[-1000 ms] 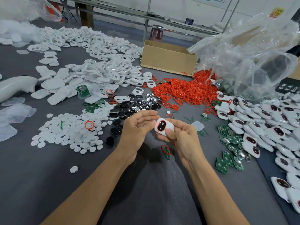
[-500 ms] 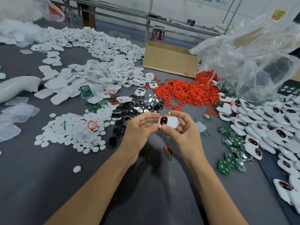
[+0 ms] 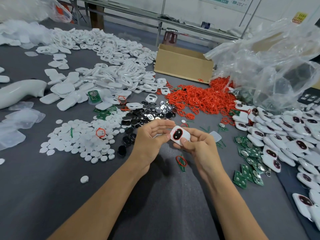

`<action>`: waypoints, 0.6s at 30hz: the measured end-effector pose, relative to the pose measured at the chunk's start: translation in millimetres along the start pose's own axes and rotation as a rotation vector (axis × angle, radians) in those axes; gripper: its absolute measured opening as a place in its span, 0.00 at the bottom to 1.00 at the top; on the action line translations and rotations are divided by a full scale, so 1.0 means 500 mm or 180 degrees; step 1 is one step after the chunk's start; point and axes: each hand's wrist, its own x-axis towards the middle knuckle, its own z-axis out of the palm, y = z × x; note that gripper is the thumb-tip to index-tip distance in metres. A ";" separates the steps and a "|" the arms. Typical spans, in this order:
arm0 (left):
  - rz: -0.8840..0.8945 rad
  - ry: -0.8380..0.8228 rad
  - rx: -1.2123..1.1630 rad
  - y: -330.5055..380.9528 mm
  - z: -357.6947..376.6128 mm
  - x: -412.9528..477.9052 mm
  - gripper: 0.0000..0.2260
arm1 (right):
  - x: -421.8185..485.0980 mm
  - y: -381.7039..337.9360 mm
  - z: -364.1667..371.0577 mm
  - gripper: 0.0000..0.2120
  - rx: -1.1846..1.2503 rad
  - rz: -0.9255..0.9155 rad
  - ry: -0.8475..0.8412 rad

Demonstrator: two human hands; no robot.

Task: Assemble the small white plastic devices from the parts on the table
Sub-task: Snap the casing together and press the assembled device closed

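R hand [image 3: 199, 148] grips the device [image 3: 179, 135] clear of the table [image 3: 52, 196]. Fingers cradle it from below and the thumb is on its near corner. L hand [image 3: 150, 141] is curled, thumb tip on the device's left edge, index arched over the far corner. Prob. a pinch, but contact at the index isn't clear.

Why held so: face w/ red-ringed black window is tilted up to the eyes. Judged to be a seam/fit check or a last squeeze of the shell, w/ two-hand support so the edges can be pressed evenly.

Vs 0.5 s ago: device lay flatter w/ window toward L hand. Now it's turned, window more face-on, and R thumb has shifted onto the corner.

Outward:
- stray red ring [image 3: 181, 161] just under the hands
- green PCBs [image 3: 249, 151] and finished units [image 3: 285, 135] to the right
- red ring pile [image 3: 199, 99] ahead
- black pads [image 3: 138, 116] and white discs [image 3: 78, 139] to the left

No change in the piles.
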 end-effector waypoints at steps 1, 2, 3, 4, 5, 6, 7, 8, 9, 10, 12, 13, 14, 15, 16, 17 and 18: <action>-0.0006 -0.0006 0.0027 -0.001 0.000 -0.001 0.16 | 0.001 0.000 -0.001 0.16 0.0008 0.0025 0.0034; -0.0012 -0.0008 0.0052 -0.001 0.000 -0.001 0.16 | 0.001 0.001 -0.002 0.16 0.0018 0.0037 0.0065; -0.0014 -0.0008 0.0077 -0.001 0.000 -0.002 0.16 | 0.001 0.001 -0.003 0.16 0.0026 0.0033 0.0089; -0.0013 -0.0003 0.0097 -0.001 0.000 -0.002 0.16 | 0.001 0.003 -0.003 0.16 0.0017 0.0009 0.0097; -0.0009 0.0009 0.0102 -0.001 0.000 -0.001 0.16 | 0.000 0.003 -0.003 0.16 -0.0010 -0.0032 0.0078; -0.0007 0.0026 0.0089 0.000 -0.001 0.000 0.16 | -0.001 0.004 -0.002 0.15 -0.0045 -0.0076 0.0031; -0.0014 0.0044 0.0062 0.000 -0.002 0.001 0.16 | -0.002 0.004 0.000 0.14 -0.0075 -0.0105 -0.0020; -0.0027 0.0054 0.0033 0.000 -0.003 0.001 0.16 | -0.003 0.003 0.001 0.14 -0.0090 -0.0111 -0.0056; -0.0038 0.0052 0.0013 0.000 -0.004 0.001 0.16 | -0.003 0.003 0.001 0.14 -0.0094 -0.0103 -0.0060; -0.0041 0.0037 0.0010 -0.001 -0.004 0.001 0.16 | -0.002 0.002 0.000 0.15 -0.0091 -0.0092 -0.0036; -0.0037 -0.0009 0.0033 -0.002 -0.001 -0.001 0.16 | -0.002 0.000 -0.004 0.16 -0.0083 -0.0078 0.0027; -0.0037 -0.0017 0.0040 -0.002 0.000 -0.001 0.16 | -0.002 0.000 -0.004 0.16 -0.0078 -0.0073 0.0032; -0.0037 -0.0008 0.0031 -0.003 0.001 -0.001 0.16 | -0.002 0.000 -0.004 0.16 -0.0064 -0.0065 0.0017; -0.0040 0.0012 0.0002 -0.003 0.001 0.000 0.16 | -0.003 0.001 -0.002 0.16 -0.0030 -0.0052 -0.0009; -0.0045 0.0038 -0.0043 -0.003 0.000 0.001 0.15 | -0.003 0.001 0.001 0.16 0.0021 -0.0034 -0.0040; -0.0048 0.0060 -0.0097 -0.003 -0.002 0.002 0.15 | -0.003 0.001 0.002 0.16 0.0078 -0.0016 -0.0072; -0.0048 0.0074 -0.0141 -0.003 -0.003 0.003 0.14 | -0.002 0.000 0.003 0.16 0.0132 0.0000 -0.0102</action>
